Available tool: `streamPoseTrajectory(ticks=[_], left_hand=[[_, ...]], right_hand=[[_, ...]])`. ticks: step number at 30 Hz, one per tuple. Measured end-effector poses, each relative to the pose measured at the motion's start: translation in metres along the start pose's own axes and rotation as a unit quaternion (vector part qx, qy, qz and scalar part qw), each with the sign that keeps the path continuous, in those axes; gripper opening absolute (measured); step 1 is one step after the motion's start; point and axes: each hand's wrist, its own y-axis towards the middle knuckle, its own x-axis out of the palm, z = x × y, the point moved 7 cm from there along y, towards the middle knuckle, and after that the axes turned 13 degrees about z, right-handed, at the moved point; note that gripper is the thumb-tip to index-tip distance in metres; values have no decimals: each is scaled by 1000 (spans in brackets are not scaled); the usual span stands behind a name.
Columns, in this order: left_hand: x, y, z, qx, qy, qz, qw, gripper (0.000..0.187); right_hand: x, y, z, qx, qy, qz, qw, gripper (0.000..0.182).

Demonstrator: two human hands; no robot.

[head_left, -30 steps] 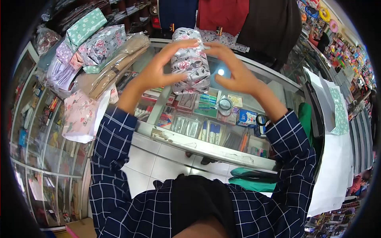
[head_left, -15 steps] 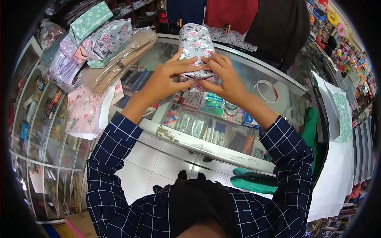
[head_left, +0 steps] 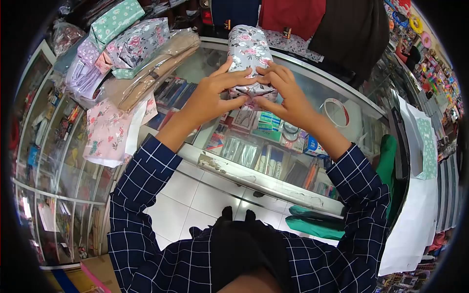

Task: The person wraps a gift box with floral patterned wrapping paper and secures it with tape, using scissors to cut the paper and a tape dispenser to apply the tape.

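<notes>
A package wrapped in grey floral paper [head_left: 249, 49] lies lengthwise on the glass counter, its near end toward me. My left hand [head_left: 217, 90] grips its left side, fingers over the top and thumb at the folded near end. From the right, my right hand [head_left: 281, 90] holds it the same way, fingertips on top and thumb low against the end. Both thumbs almost meet at the fold, and the fingers hide part of the paper there.
A roll of tape [head_left: 336, 112] rests on the glass counter [head_left: 312, 88]. Several wrapped packages [head_left: 137, 44] and plastic-bagged brown cloth [head_left: 161, 68] are piled at left, above pink floral paper [head_left: 105, 132]. Folded trousers [head_left: 293, 17] lie along the back. White paper sheets [head_left: 410, 219] hang at right.
The whole view has shifted slightly, so the counter and package appear a little farther right. Both hands keep nearly the same grip on the package.
</notes>
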Motion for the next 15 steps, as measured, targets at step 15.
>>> streamPoseTrajectory(ticks=[15], left_hand=[[-2,7,-57,-357,-307,114,875,78]], right_hand=[[-3,-3,49,441,286,121,842,48]])
